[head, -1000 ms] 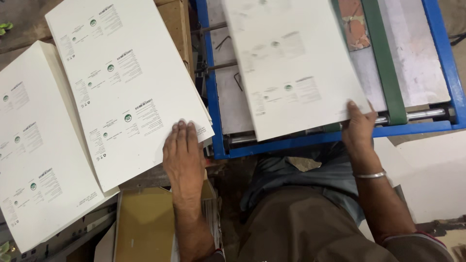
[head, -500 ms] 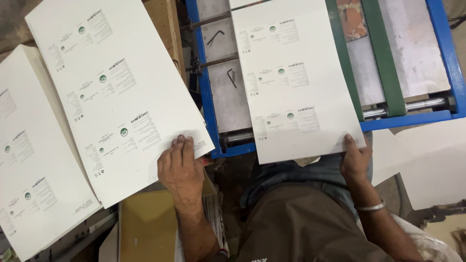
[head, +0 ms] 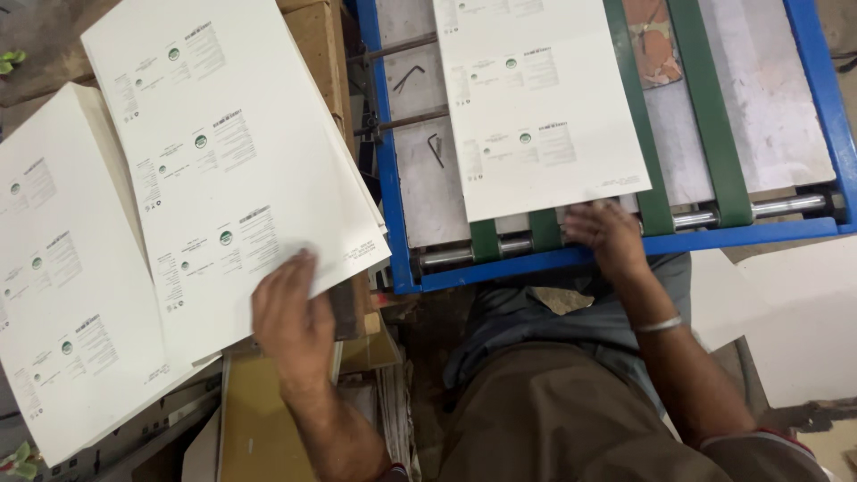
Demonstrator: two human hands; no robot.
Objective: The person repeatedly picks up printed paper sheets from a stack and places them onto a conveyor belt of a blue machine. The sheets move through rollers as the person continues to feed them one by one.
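Note:
My left hand (head: pixel 290 314) is at the near right corner of a stack of white printed sheets (head: pixel 228 170) on the left. Its fingertips are tucked under the top sheet's edge. My right hand (head: pixel 609 234) rests with fingers spread against the near edge of a single white printed sheet (head: pixel 540 107). That sheet lies flat on the green belts (head: pixel 712 116) of a blue-framed feed table (head: pixel 625 254). A metal bangle (head: pixel 659 325) circles my right wrist.
A second stack of the same sheets (head: pixel 58 286) lies further left, partly under the first. Brown cardboard (head: pixel 259 419) sits below the stacks. Small bent metal keys (head: pixel 435 150) lie on the table's grey plate. White board (head: pixel 794 330) is at the lower right.
The single sheet has slid further away along the belts, and my right hand has followed its near edge to the left. My left hand has shifted from flat on the stack to its corner.

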